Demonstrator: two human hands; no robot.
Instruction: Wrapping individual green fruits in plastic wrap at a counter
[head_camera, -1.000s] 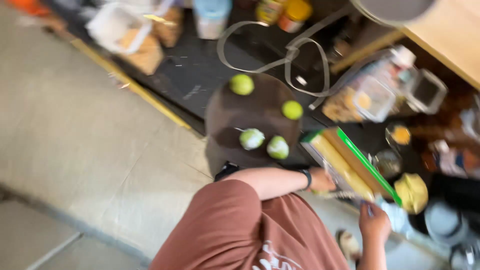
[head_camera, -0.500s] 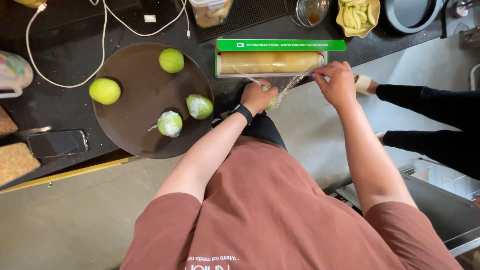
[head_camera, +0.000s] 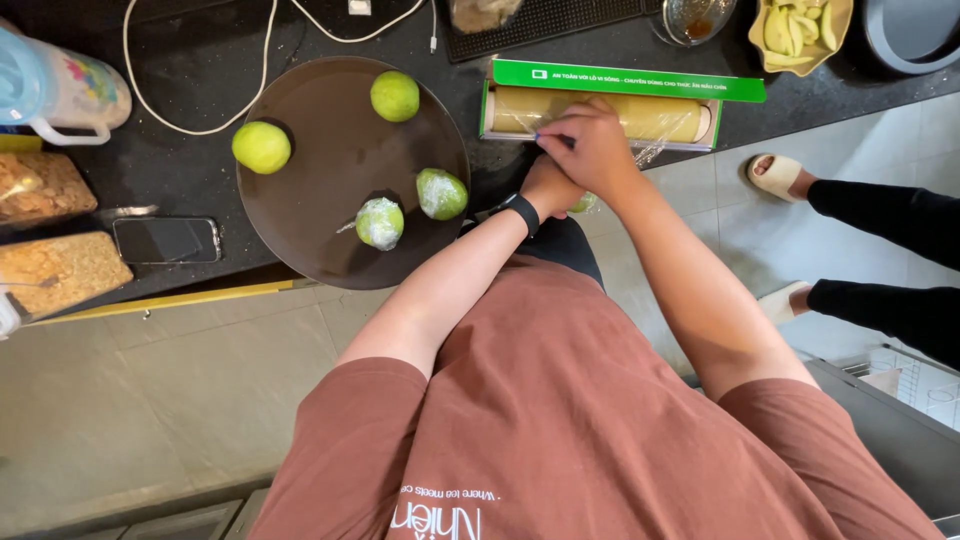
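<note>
Looking down, head view: right hand (head_camera: 598, 148) lies knuckles-up over the front edge of a long green cardboard box holding a roll of clear cling film (head_camera: 600, 112), fingers curled; what it pinches cannot be told. Left hand (head_camera: 548, 188), black-banded at the wrist, is mostly hidden beneath the right and closed around a round green fruit (head_camera: 584, 202), of which only a sliver shows. Round dark brown tray (head_camera: 330, 215) on the black counter: two bare green fruits (head_camera: 262, 147), two film-wrapped green fruits (head_camera: 440, 194). Dark phone (head_camera: 166, 240) lies left of the tray. Another person's sandalled feet (head_camera: 777, 177) stand at right, legs cut off by the frame.
</note>
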